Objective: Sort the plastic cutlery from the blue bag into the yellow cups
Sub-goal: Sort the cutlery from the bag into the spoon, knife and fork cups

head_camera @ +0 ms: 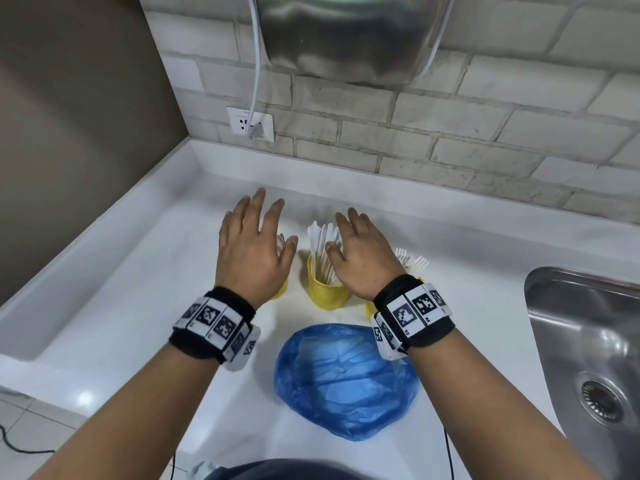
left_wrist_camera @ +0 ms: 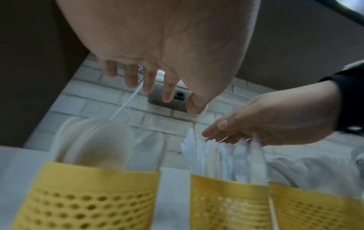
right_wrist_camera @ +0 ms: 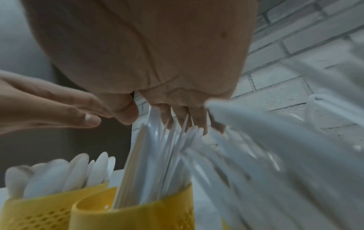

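Three yellow perforated cups stand in a row on the white counter (head_camera: 145,271). The left cup (left_wrist_camera: 88,194) holds white spoons (right_wrist_camera: 49,174), the middle cup (head_camera: 327,289) holds white knives (head_camera: 323,244), and the right cup (left_wrist_camera: 315,207) holds white forks (head_camera: 412,261). My left hand (head_camera: 256,237) hovers palm down over the left cup, fingers spread and holding nothing. My right hand (head_camera: 356,244) hovers flat over the middle and right cups, also holding nothing. The blue bag (head_camera: 346,375) lies flattened on the counter in front of the cups.
A steel sink (head_camera: 588,341) is set into the counter at the right. A brick wall behind carries a socket (head_camera: 251,124) with a white cable and a metal hand dryer (head_camera: 339,36). A raised white ledge (head_camera: 104,209) runs along the counter's left side.
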{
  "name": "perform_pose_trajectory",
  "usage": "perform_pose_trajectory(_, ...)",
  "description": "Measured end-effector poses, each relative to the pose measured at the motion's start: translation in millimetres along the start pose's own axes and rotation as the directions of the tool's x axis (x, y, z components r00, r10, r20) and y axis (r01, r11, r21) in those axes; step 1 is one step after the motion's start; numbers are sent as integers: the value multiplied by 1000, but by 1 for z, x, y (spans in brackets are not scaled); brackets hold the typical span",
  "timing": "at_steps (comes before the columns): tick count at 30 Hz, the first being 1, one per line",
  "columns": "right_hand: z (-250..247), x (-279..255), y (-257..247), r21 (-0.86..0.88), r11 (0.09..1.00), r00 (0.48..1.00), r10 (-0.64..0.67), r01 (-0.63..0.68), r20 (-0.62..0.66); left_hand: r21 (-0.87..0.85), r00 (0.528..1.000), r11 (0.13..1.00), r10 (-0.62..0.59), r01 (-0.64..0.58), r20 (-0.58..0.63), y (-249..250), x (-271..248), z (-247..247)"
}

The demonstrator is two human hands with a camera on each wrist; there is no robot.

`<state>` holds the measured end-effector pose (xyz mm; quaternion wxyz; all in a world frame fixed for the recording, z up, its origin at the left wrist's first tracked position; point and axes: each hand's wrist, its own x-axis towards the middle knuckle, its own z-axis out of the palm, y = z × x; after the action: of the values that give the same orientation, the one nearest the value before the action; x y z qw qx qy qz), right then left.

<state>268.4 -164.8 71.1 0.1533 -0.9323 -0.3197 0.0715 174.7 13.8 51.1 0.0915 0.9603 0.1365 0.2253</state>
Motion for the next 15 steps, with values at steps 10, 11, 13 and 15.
perform_pose_trajectory(10,6,-3,2,31,999,1000,-22,21,13,43,921,998,-65,53,383,-22,11,26)
perform_pose_trajectory(11,3,-6,5,55,998,1000,-13,15,-22,28,923,997,-75,69,377,-22,10,24)
perform_pose_trajectory(13,-2,-12,11,106,994,996,17,-7,-88,4,955,999,-31,32,294,-20,7,19)
perform_pose_trajectory(15,-5,-16,15,140,990,994,32,-16,-109,-25,977,993,120,-117,176,-14,5,15)
